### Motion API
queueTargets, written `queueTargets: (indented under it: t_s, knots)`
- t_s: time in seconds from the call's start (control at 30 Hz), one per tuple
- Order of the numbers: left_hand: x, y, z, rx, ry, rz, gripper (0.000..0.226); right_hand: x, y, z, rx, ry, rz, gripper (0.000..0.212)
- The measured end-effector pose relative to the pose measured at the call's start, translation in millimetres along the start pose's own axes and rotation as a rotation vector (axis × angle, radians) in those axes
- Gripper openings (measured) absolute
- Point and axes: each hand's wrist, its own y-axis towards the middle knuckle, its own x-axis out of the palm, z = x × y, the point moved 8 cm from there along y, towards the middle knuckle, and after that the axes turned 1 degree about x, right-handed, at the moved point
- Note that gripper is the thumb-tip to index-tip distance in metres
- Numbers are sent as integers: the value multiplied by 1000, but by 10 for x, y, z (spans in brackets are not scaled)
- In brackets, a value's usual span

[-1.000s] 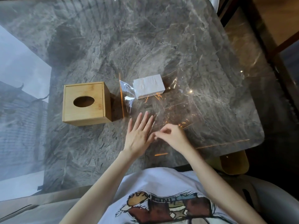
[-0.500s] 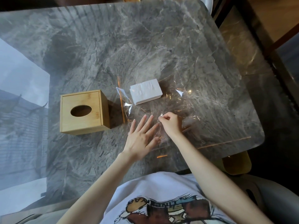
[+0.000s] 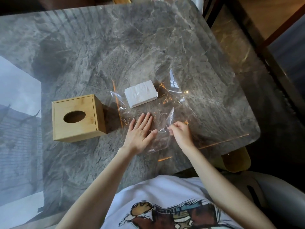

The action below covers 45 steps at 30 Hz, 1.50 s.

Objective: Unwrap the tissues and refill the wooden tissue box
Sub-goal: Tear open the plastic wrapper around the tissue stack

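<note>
Left hand (image 3: 140, 131) flat on wrap (image 3: 166, 103), right hand (image 3: 180, 132) pinching it.

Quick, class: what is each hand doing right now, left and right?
Left hand: open, flat on the clear plastic wrapper.
Right hand: fingers closed, pinching an edge of that wrapper.

Head view, steeply down over table (image 3: 99, 47)
</note>
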Motion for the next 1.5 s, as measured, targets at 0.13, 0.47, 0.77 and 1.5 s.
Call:
queueTargets:
  t_s: [0.13,0.47,0.77,1.5]
  knots:
    - [4,14,-4,-2,1,2,95,-160,-84,142,-25,6,-5,25]
    - [-93,132,351,-63,92,95,89,-308,-143,223,-123,-122,-3,13]
    - [160,293,653,95,208,-16,80,-376,70,-158,-96,-6,18,8]
    - [178,583,559,179,108,-109,93,-439,428,-158,70,199,185,21]
